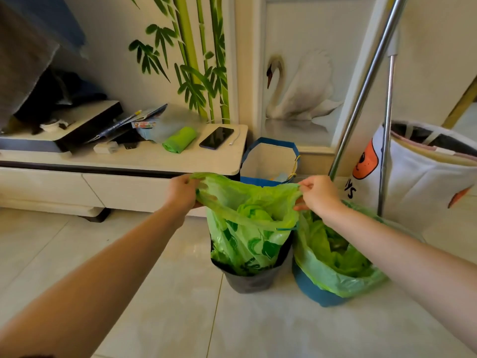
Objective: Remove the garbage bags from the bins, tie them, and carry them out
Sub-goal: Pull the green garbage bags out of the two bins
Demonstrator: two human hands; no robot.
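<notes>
While pinched at rim by L hand (182, 191) & R hand (318, 193) grips: translucent green garbage bag (247, 236), wrinkled, leaf-printed.

Your floor and low cabinet, with what sits on each

On the pale tiled floor (154, 293) you have a dark bin (251, 281) beside a blue bin (318, 293) on its right, a blue paper bag (269, 161) behind them, and a white hamper (423, 182) far right. The cream cabinet (144, 158) carries a green bag roll (179, 139), a phone (216, 137) and a black device (85, 120).
</notes>
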